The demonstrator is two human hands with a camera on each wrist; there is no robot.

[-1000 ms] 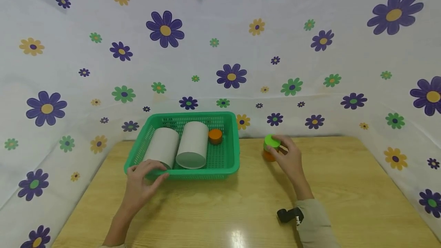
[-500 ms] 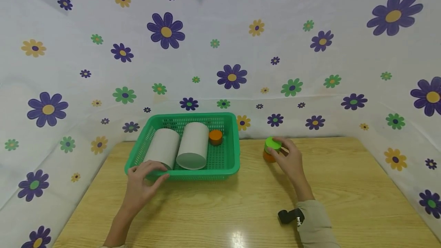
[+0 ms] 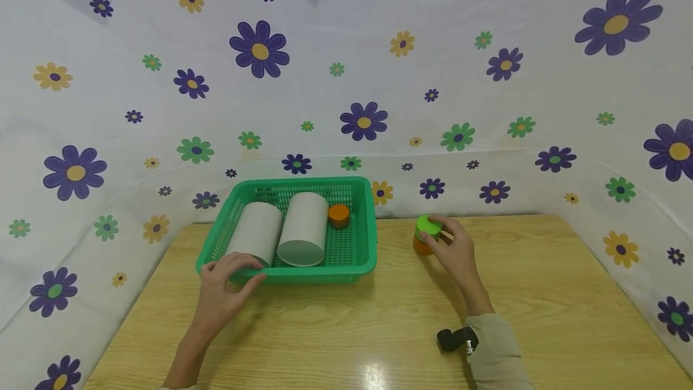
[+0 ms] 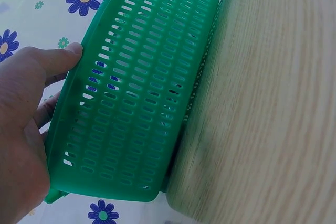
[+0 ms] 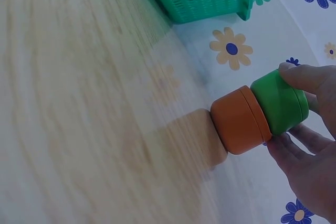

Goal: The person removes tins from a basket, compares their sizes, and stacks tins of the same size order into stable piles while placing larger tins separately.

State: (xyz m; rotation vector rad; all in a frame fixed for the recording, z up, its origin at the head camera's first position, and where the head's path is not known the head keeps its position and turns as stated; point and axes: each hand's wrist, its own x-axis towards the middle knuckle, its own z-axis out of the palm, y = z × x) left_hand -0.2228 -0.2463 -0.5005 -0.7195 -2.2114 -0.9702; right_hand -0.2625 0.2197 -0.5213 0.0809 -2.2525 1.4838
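Note:
A green plastic basket [image 3: 370, 239] stands at the back left of the table. Its front rim is pinched by my left hand [image 3: 221, 294], thumb outside and fingers over the edge. To the basket's right, my right hand [image 3: 457, 254] holds a small green round container [image 5: 278, 100] between thumb and fingers. That container sits on top of an orange one [image 5: 239, 121], which stands upright on the table. Inside the basket lie two white cylinders, a left one [image 3: 255, 230] and a right one [image 3: 304, 221], beside another orange round container [image 3: 338, 216].
The wooden table [image 3: 325, 342] reaches back to a white cloth [image 3: 325, 95] printed with purple, yellow and green flowers, which also hangs at both sides. A black device [image 3: 456, 339] is at the right sleeve [image 3: 495, 348].
Both hands keep their places, on the basket rim and on the green container. The head view shifts very slightly; little else differs.

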